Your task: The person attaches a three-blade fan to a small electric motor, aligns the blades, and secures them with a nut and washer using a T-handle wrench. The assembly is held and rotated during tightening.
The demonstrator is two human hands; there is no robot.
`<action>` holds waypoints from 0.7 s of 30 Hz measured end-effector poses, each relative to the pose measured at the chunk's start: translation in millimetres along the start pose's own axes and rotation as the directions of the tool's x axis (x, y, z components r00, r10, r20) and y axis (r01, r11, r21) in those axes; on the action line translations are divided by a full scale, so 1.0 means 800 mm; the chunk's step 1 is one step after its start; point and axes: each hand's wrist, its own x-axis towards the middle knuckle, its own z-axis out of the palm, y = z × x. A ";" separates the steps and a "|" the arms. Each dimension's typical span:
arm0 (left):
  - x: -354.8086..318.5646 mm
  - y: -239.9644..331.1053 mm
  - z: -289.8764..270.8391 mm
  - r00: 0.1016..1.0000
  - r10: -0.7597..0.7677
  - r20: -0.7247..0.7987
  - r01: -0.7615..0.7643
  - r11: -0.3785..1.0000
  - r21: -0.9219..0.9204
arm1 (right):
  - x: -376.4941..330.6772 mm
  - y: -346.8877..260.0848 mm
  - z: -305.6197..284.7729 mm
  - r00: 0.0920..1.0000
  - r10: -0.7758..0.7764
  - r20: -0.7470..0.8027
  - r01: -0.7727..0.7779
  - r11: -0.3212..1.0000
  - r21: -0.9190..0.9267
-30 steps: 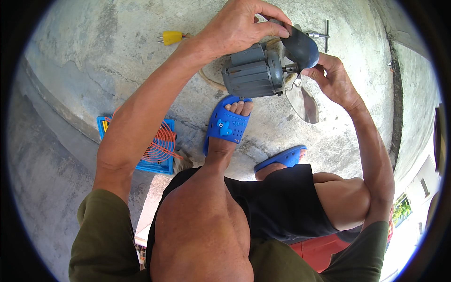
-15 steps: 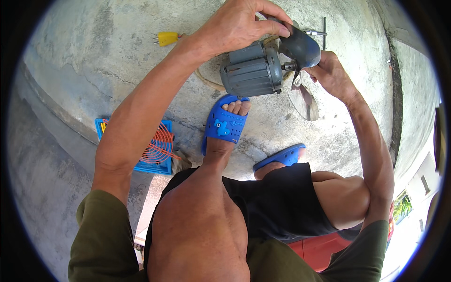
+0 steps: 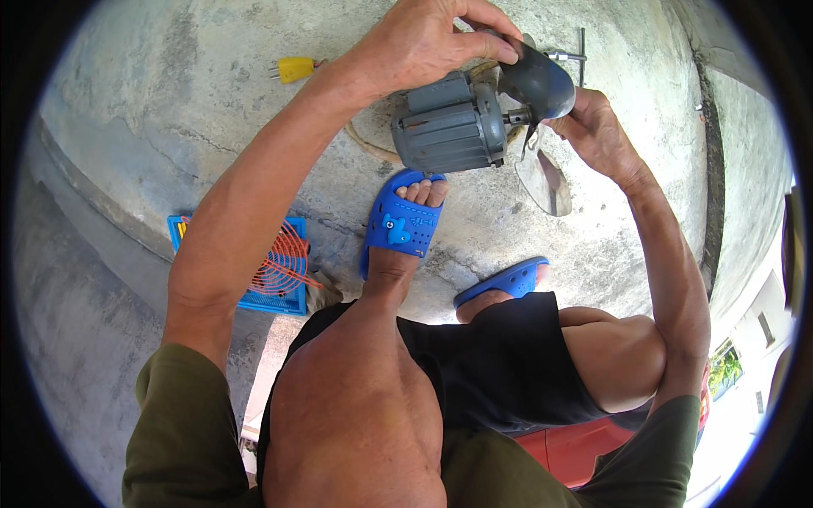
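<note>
A grey electric motor [image 3: 449, 127] with a ribbed housing lies on the concrete, its shaft [image 3: 517, 117] pointing right. At the end of that shaft is a dark metal fan blade [image 3: 542, 83]. My left hand [image 3: 436, 42] grips the blade's upper edge between thumb and fingers. On the other side, my right hand [image 3: 597, 134] is closed on the blade's right edge near the hub, some of its fingers hidden behind it. Below the hub shows a pale, shiny rounded piece [image 3: 542, 188]; whether it belongs to the fan I cannot tell.
A T-handle wrench [image 3: 582, 57] lies beyond my right hand. The yellow plug [image 3: 295, 69] and its cord [image 3: 370, 146] are left of the motor. A blue basket [image 3: 288, 303] with an orange wire fan guard [image 3: 284, 262] stands at left. My feet wear blue sandals [image 3: 405, 216].
The fan blade appears to have turned very slightly, with both hands keeping their hold. The whole view has shifted a little.
</note>
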 end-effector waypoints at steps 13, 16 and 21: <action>-0.003 0.001 0.008 0.999 -0.015 -0.033 0.015 1.000 -0.005 | 0.003 0.011 0.004 0.999 0.035 0.018 -0.036 0.996 0.079; -0.004 0.002 0.011 0.999 -0.028 -0.044 0.027 0.999 -0.038 | 0.004 0.014 -0.003 0.997 0.051 0.050 -0.054 0.997 0.061; -0.006 0.004 0.022 0.997 0.003 -0.083 -0.006 1.000 -0.029 | 0.001 0.015 0.002 0.999 0.030 0.011 -0.031 0.996 0.088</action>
